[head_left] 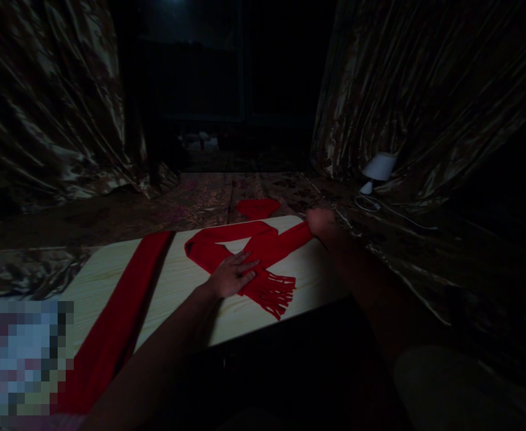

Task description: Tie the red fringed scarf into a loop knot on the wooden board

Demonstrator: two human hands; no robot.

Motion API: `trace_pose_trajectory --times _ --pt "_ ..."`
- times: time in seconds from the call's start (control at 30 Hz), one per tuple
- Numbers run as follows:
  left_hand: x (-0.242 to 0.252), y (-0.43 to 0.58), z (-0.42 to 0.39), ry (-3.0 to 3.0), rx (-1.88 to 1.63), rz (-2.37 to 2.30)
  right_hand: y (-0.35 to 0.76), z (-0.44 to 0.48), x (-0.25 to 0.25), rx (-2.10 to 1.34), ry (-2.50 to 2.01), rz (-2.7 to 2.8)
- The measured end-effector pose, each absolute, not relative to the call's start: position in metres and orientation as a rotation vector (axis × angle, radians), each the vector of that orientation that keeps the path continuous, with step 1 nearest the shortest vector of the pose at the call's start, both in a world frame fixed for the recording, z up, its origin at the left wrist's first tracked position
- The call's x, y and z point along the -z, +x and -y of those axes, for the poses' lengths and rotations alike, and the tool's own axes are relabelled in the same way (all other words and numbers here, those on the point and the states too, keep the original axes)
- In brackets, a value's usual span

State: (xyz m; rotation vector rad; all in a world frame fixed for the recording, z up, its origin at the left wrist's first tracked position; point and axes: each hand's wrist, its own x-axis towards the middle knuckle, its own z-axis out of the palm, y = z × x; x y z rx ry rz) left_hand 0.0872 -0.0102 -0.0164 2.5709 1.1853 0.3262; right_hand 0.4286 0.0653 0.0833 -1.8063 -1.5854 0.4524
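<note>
Tabletop, near edge: pale wood [101,275], its near edge slanting away toward the right, with darkness below it.
Red strip on the left: a long band of red cloth [128,299] lies across the tabletop from the far edge down to the lower left, well apart from the left hand. Whether it joins the other red cloth cannot be told.
Left hand: pressed flat [232,274] on the red scarf, fingers spread, its grip released.
Fringe: the scarf's tasselled end [281,293] lies just right of the left hand, pointing toward the near edge; this hand is the nearer one to it.
Red scarf: looped on the tabletop [272,251], one stretch running slantwise between the hands, its long axis rising from the left hand to the right hand.
Right hand: closed in a fist [322,221] around that stretch, farther off and to the right, near the far right corner.
Open room: bare wood between strip and loop, and right of the fringe.
Beyond the far edge: a red bundle [258,208] on patterned cloth [200,200].
Farther right: a white lamp [380,166], standing before a curtain [371,78].
</note>
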Motion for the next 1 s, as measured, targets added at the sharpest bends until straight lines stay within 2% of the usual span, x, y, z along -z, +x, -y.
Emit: trace_pose_trajectory --times 0.13,0.27,0.4,0.8,1.0 --pt "0.016 0.087 0.012 2.593 -0.320 -1.183 0.384 -0.051 -0.059 -0.279 -1.769 1.997" --pt "0.014 0.087 0.013 2.592 -0.296 -1.203 0.358 -0.024 -0.037 -0.092 -1.411 2.427" --pt "0.011 0.088 0.013 2.554 -0.324 -1.210 0.355 -0.003 -0.012 -0.078 -1.286 2.539" --pt "0.014 0.088 0.013 2.609 -0.268 -1.243 0.421 -0.050 0.021 0.230 -1.815 2.423" --pt "0.016 0.088 0.013 2.624 -0.277 -1.232 0.438 -0.074 0.027 0.195 -2.017 2.186"
